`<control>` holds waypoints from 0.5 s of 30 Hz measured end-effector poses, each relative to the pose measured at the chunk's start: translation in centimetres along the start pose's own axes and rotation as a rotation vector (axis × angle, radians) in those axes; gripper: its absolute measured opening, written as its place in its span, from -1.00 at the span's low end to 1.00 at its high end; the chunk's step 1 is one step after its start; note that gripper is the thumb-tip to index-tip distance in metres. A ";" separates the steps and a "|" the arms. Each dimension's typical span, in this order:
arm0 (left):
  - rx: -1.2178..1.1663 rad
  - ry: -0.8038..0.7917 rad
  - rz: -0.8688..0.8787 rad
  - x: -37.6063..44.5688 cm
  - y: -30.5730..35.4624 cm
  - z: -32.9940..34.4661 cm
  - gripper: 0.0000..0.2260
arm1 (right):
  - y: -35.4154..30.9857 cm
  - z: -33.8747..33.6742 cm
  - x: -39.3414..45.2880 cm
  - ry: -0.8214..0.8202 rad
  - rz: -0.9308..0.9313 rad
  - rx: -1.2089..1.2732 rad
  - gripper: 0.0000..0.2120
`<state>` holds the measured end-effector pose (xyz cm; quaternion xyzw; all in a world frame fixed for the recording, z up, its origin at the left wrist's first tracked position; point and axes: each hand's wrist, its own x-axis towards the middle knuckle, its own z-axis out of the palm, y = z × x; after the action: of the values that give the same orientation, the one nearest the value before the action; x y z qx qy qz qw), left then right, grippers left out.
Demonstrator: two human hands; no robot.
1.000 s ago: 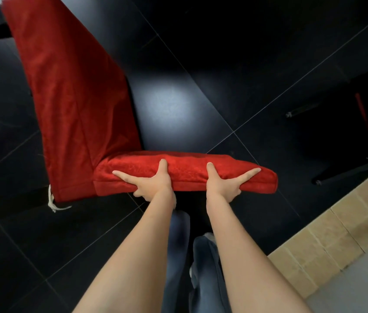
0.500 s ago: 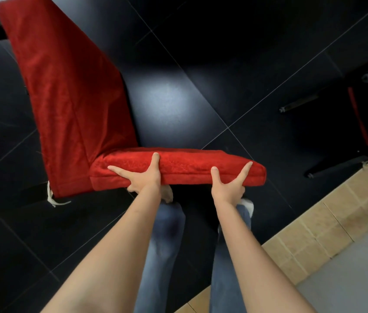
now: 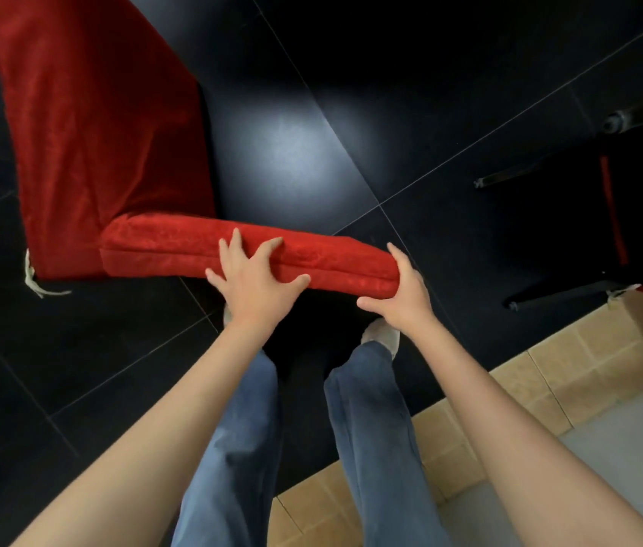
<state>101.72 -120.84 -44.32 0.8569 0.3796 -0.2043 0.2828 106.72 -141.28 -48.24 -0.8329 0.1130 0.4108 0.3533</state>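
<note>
Your forearms reach out straight above your jeans (image 3: pixel 233 448). Your left hand (image 3: pixel 254 278) lies palm-down, fingers splayed, on the front edge of the red seat cushion (image 3: pixel 162 246), and your right hand (image 3: pixel 404 294) is curled round its right corner with the thumb along the lower edge. So the hands are apart, one flat and one clamped on, and the cushion sits level above the black tiled floor (image 3: pixel 390 92), meeting the red chair back (image 3: pixel 95 112) at its left end.
</note>
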 end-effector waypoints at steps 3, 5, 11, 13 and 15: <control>0.132 -0.052 0.177 1.2 -0.2 1.4 -0.28 | 0.5 -0.6 1.1 -0.049 -0.056 -0.064 -0.03; 0.181 -0.071 0.269 2.2 -0.3 2.1 -0.23 | 0.9 -0.9 1.6 -0.053 -0.099 -0.105 -0.06; 0.352 -0.066 0.511 3.7 -0.6 3.2 -0.14 | 1.5 -1.0 2.1 -0.006 -0.215 -0.155 -0.13; 0.352 -0.028 0.573 4.0 -0.9 3.3 -0.14 | 1.6 -1.1 2.1 0.009 -0.250 -0.145 -0.13; 0.348 0.004 0.634 4.3 -1.3 3.4 -0.14 | 1.8 -1.0 2.0 0.025 -0.284 -0.122 -0.14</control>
<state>102.99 -119.97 -49.76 0.9677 0.0552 -0.1662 0.1814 107.75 -143.04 -50.18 -0.8654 -0.0264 0.3523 0.3553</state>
